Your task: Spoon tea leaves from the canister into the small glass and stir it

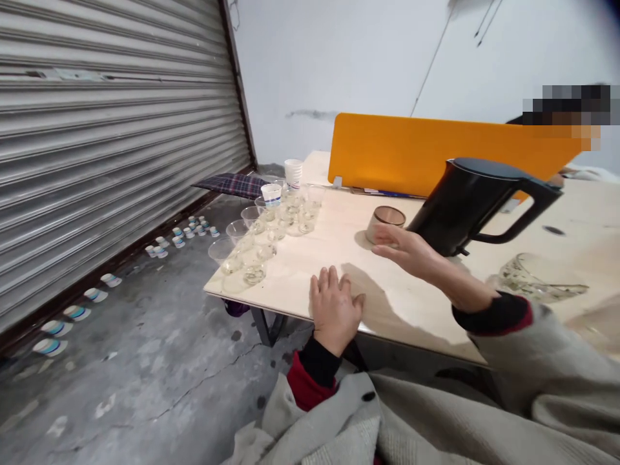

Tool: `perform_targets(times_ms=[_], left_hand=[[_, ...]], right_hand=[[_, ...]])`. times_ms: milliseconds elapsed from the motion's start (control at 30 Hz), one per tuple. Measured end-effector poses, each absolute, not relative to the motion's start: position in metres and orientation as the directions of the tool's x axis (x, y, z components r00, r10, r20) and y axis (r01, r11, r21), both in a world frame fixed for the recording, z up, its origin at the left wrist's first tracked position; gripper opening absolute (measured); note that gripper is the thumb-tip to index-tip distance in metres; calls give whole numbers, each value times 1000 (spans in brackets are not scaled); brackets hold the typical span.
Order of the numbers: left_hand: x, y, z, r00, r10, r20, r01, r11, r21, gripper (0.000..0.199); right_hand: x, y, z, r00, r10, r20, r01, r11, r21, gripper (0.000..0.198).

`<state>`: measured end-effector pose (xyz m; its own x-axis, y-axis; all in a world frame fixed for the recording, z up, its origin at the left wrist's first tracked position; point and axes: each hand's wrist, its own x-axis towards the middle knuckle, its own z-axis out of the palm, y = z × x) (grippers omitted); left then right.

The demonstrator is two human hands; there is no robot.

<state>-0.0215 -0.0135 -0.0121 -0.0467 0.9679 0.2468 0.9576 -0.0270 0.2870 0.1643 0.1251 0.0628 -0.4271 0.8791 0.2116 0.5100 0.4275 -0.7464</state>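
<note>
My left hand lies flat near the front edge of the pale wooden table, fingers spread and nothing in it. My right hand is stretched out at the near side of a small round cup with a brown rim. Its fingers are extended and overlap the cup in view; whether they touch it I cannot tell. Just beyond the right forearm stands a black electric kettle, its handle pointing right. A clear container with green leaves is to the right of that forearm.
Several clear plastic cups with bits of leaf crowd the table's left end, with white paper cups behind. An orange divider crosses the back; a person is beyond it. More paper cups line the floor by the shutter.
</note>
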Motion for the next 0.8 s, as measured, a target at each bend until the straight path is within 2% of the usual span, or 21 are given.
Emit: perform_targets(times_ms=[100, 167, 233, 300, 433, 533, 633, 800], left_hand=[[-22, -14, -11, -43, 967, 250, 965, -25, 262, 58], [-21, -14, -11, -37, 966, 258, 969, -28, 244, 57], [-21, -14, -11, -40, 965, 260, 972, -24, 235, 56], [-20, -14, -10, -48, 965, 259, 973, -14, 230, 56], [-19, -15, -9, -63, 961, 270, 974, 0, 225, 55], [-19, -15, -10, -65, 960, 274, 971, -2, 237, 53], [-19, -15, -13, -58, 958, 281, 967, -16, 255, 55], [-19, -15, -17, -65, 947, 316, 956, -31, 291, 54]], right_hand=[[217, 80, 55, -332, 924, 190, 563, 355, -746, 65], [239, 58, 50, -277, 954, 114, 617, 268, -740, 62], [247, 48, 47, -261, 965, 38, 659, 207, -723, 60], [241, 50, 46, -288, 957, 11, 666, 209, -716, 60], [201, 82, 47, -479, 874, 79, 592, 388, -706, 61], [158, 116, 46, -623, 779, 77, 580, 525, -623, 68], [110, 150, 40, -711, 702, 44, 567, 609, -555, 74], [45, 189, 26, -794, 605, 66, 483, 692, -536, 76]])
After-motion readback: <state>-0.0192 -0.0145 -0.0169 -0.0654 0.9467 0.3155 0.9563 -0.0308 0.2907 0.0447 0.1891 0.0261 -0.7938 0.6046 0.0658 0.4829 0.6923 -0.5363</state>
